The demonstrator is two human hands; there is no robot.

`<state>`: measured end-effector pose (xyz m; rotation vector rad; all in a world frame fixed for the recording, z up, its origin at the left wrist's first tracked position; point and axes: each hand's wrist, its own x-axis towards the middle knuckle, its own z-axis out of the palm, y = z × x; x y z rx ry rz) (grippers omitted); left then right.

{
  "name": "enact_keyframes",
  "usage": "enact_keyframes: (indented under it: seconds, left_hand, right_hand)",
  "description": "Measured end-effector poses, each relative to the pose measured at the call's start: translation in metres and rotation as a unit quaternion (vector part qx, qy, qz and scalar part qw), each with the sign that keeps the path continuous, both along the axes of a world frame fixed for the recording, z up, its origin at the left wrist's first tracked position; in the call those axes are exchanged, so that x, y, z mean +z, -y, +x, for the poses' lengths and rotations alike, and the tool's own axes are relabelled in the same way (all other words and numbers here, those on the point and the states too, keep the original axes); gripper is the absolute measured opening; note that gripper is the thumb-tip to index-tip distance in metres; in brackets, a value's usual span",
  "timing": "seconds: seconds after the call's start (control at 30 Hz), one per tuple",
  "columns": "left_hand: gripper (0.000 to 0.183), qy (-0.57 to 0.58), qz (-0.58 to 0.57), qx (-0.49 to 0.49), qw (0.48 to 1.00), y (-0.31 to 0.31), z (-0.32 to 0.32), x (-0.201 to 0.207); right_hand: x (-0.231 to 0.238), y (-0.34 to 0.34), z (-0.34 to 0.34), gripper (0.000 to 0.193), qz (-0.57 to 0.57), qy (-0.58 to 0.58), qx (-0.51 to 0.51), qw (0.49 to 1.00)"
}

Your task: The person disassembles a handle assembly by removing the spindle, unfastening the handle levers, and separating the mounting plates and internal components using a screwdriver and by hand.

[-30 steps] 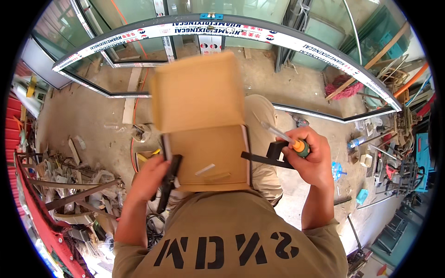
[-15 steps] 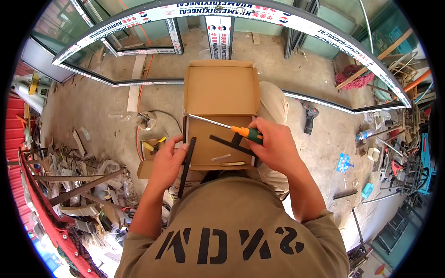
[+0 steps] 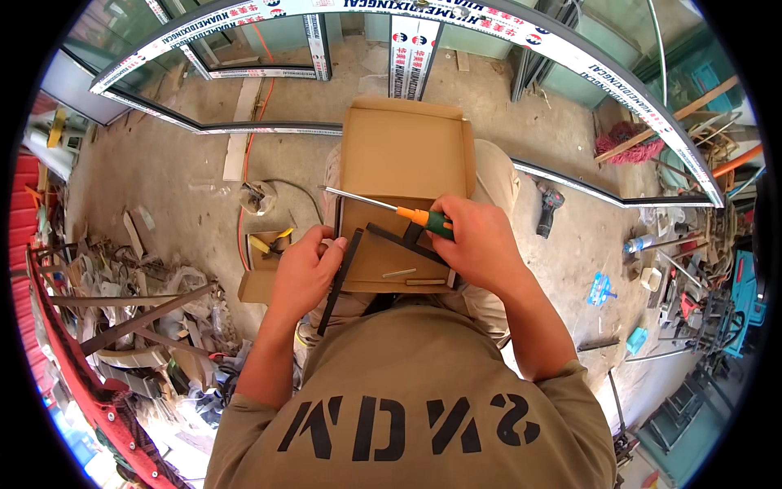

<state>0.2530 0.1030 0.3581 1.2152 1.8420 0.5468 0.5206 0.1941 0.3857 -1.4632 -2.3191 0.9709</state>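
Note:
My right hand (image 3: 476, 242) is closed round the green and orange handle of a screwdriver (image 3: 423, 218). Its metal shaft points left across an open cardboard box (image 3: 407, 151) that rests on my lap. Beneath that hand lies a black T-shaped piece (image 3: 397, 241), one end of it meeting my fingers. A slim black bar (image 3: 340, 284) slants along the box's left side, and my left hand (image 3: 312, 267) pinches it with thumb and curled fingers. Inside the box are a thin light strip (image 3: 399, 273) and a short tan piece (image 3: 425, 282).
A large black-edged frame (image 3: 277, 128) with printed protective film spans the floor ahead. To the right lies a cordless drill (image 3: 550, 210). An orange cable (image 3: 243, 220) and a small open box (image 3: 265, 253) with yellow-handled tools are at left. Scrap (image 3: 147, 326) crowds the left side.
The screwdriver and my right hand have shifted slightly left over the box. The black bar leans more, its upper end now farther right. The view has turned a little.

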Motion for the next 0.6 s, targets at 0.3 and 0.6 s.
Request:
enact_keyframes:
  seconds: [0.3, 0.6]
  left_hand:
    - [0.033, 0.18, -0.039, 0.045, 0.982, 0.005, 0.021, -0.013]
    - [0.027, 0.054, 0.097, 0.105, 0.988, 0.007, 0.012, -0.01]
  right_hand:
    - [0.011, 0.002, 0.008, 0.021, -0.011, 0.009, 0.005, 1.0]
    - [-0.007, -0.005, 0.002, 0.02, 0.002, 0.021, 0.017, 1.0]
